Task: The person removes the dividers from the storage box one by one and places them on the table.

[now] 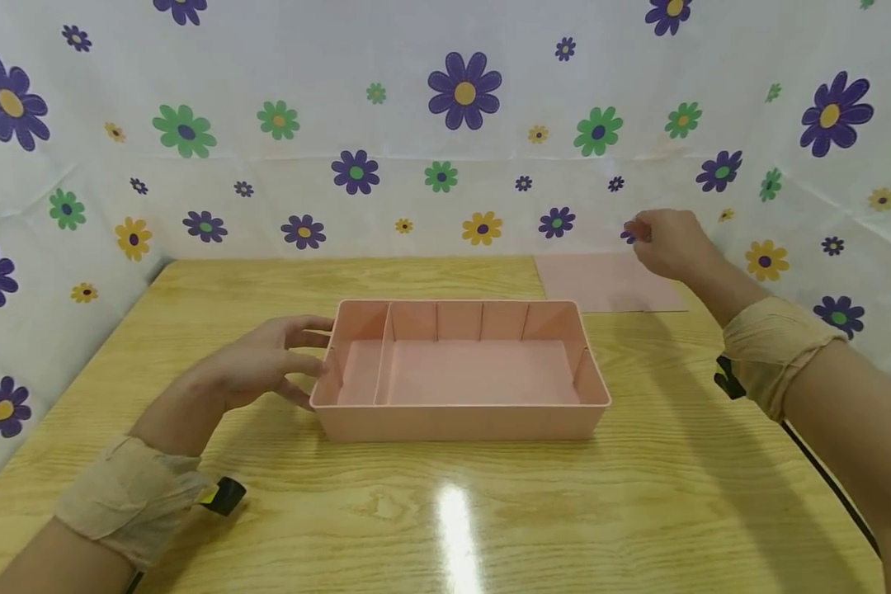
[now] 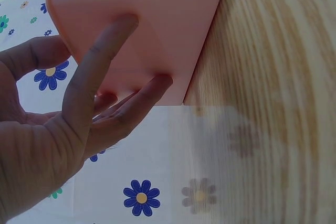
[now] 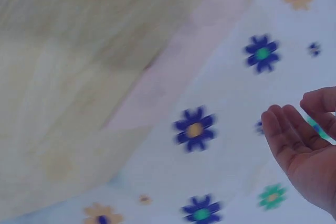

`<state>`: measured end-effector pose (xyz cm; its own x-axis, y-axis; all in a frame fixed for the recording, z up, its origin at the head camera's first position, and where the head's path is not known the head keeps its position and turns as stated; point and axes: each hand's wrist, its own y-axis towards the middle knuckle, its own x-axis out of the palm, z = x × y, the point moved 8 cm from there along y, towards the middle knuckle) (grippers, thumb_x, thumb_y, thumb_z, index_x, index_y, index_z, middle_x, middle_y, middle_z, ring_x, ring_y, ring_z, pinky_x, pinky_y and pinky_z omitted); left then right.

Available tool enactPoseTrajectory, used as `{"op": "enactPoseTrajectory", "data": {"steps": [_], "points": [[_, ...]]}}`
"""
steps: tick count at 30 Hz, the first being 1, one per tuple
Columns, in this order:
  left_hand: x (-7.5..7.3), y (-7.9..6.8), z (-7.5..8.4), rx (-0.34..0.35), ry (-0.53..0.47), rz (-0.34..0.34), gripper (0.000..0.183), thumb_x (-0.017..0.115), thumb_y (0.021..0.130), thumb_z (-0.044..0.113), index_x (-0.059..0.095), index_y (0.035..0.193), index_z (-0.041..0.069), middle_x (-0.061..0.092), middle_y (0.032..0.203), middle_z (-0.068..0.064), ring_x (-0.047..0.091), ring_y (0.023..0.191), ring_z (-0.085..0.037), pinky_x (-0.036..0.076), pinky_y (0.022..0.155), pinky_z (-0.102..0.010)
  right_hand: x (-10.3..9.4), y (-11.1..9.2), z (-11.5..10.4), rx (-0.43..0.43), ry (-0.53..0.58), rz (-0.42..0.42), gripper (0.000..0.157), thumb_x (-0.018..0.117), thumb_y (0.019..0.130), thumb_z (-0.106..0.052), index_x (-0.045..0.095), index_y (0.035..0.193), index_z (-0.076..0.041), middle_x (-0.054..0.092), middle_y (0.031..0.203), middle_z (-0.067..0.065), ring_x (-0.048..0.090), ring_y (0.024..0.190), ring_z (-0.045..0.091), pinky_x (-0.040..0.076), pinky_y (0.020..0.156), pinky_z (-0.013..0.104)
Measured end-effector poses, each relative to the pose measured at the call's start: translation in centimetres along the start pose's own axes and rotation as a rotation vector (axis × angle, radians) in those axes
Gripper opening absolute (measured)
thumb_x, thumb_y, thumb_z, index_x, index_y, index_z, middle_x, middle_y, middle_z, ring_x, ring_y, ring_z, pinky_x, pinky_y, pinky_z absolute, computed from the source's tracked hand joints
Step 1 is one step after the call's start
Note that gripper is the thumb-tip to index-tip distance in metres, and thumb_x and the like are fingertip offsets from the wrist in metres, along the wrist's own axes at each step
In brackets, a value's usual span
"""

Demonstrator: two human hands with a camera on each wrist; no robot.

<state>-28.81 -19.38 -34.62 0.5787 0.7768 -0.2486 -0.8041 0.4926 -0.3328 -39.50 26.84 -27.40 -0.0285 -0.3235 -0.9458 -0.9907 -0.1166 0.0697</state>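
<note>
Flower-printed cloth [image 1: 304, 58] behind the box and off to both sides. Glossy wood-grain table [image 1: 564, 511] under the box, glare in front. Pink box [image 1: 460, 422] upright, one partition near its left end. Pink sheet [image 1: 590, 285] flat, behind-right of box. Right hand [image 1: 671, 243] raised behind-right of box; fingers loosely bent, nothing seen in them. Left hand [image 1: 256, 363] at box's left end, fingers spread against the outer wall. Probable step: steadying or positioning the box; next move calls for light, even pressure.
</note>
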Motion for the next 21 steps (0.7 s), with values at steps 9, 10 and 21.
{"op": "enactPoseTrajectory", "data": {"steps": [9,10,21], "points": [[0.0,0.1,0.2,0.015,-0.005,-0.006,0.074,0.061,0.095,0.008,0.02,0.157,0.002,0.024,0.16,-0.026,0.052,0.127,-0.045,0.061,0.078,-0.051,0.8,-1.4,-13.6,-0.151,0.181,-0.138,0.03,0.055,0.098,-0.014,0.068,0.121,0.0,0.071,0.112,0.019,0.07,0.093,0.029,0.061,0.076,0.036],[0.0,0.1,0.3,0.017,-0.008,-0.006,0.075,0.06,0.095,0.008,0.02,0.157,0.002,0.024,0.16,-0.027,0.053,0.127,-0.044,0.061,0.078,-0.051,1.3,-1.7,-15.0,-0.156,0.213,-0.182,0.029,0.057,0.097,-0.014,0.069,0.119,0.0,0.072,0.108,0.018,0.072,0.088,0.028,0.062,0.072,0.033],[0.1,-0.2,0.1,0.004,-0.029,-0.003,0.076,0.06,0.095,0.006,0.018,0.157,0.001,0.023,0.16,-0.028,0.054,0.125,-0.044,0.062,0.078,-0.051,9.0,-5.5,-25.6,0.01,0.481,-0.67,0.033,0.063,0.097,-0.018,0.063,0.121,0.005,0.072,0.106,0.021,0.075,0.079,0.027,0.063,0.069,0.035]]}}
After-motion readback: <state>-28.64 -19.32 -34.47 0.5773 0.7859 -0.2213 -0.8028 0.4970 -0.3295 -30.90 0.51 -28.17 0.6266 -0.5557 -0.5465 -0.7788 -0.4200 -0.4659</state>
